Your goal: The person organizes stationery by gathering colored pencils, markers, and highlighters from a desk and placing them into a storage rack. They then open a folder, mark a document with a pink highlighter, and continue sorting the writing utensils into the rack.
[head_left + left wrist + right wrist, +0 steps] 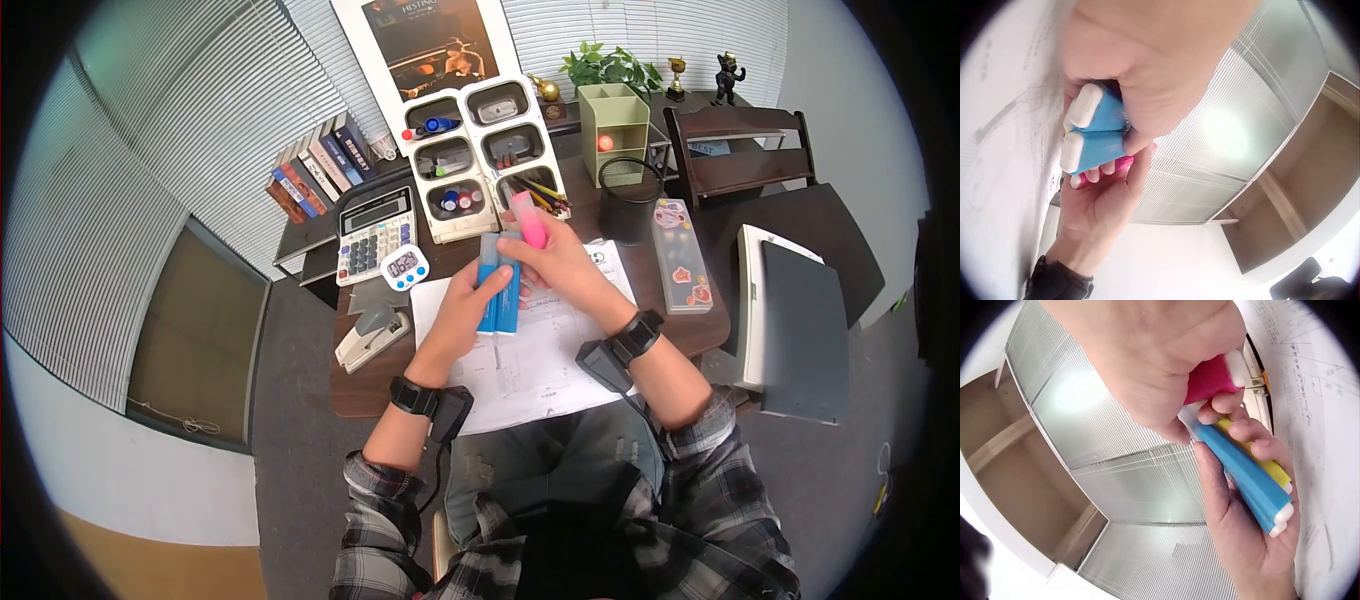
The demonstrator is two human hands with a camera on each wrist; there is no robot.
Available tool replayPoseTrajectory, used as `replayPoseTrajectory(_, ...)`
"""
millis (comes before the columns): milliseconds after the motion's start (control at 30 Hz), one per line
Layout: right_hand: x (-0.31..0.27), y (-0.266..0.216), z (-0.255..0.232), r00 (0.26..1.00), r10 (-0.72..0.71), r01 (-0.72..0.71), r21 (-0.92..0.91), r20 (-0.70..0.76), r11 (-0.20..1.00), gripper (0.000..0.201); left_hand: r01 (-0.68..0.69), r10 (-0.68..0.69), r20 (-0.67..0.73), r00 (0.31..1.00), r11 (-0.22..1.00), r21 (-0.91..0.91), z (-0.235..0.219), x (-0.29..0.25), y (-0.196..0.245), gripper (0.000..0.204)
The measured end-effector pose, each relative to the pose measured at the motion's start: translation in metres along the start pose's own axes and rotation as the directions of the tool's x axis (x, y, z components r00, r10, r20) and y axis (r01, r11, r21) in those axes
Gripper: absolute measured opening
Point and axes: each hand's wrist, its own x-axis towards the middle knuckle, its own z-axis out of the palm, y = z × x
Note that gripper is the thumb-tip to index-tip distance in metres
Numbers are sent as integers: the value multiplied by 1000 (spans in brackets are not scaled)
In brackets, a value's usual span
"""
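Note:
Above the paper, my left hand (452,318) grips two blue highlighters (508,312) side by side, their white ends toward me. A yellow highlighter (1265,461) lies behind them in the same grip, best seen in the right wrist view. My right hand (562,262) holds a pink highlighter (529,220), which sticks up past the fingers. Its thumb and fingertips are right at the clear caps of the blue highlighters. In the left wrist view the pink highlighter (1124,164) is mostly hidden behind the blue ones.
Printed paper (545,370) lies beneath the hands. Behind it stands a white compartment organizer (463,225) with pens and pencils. At left are a calculator (372,240), a timer (404,268) and a stapler (372,342); at right, a black mesh cup (630,205) and a pencil case (680,255).

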Motion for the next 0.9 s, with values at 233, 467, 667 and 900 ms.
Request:
replayPoseTrajectory(233,0,1,0,998,59,-59,-31,3,998,37,32,-34,14,999,996,78,-6,1,-6,32)
replayPoseTrajectory(467,-1,1,3,991,-96,49,-421,-92,906,32,7,-1,-46,999,992,124,-7,3,-8,35)
replayPoseTrajectory(667,0,2,-1,999,40,-43,-95,-27,995,30,30,-39,-77,996,993,-116,-8,5,-6,33)
replayPoseTrajectory(900,1,4,-2,998,53,-54,-59,-17,997,27,103,-114,-73,991,984,-142,-6,2,2,31)
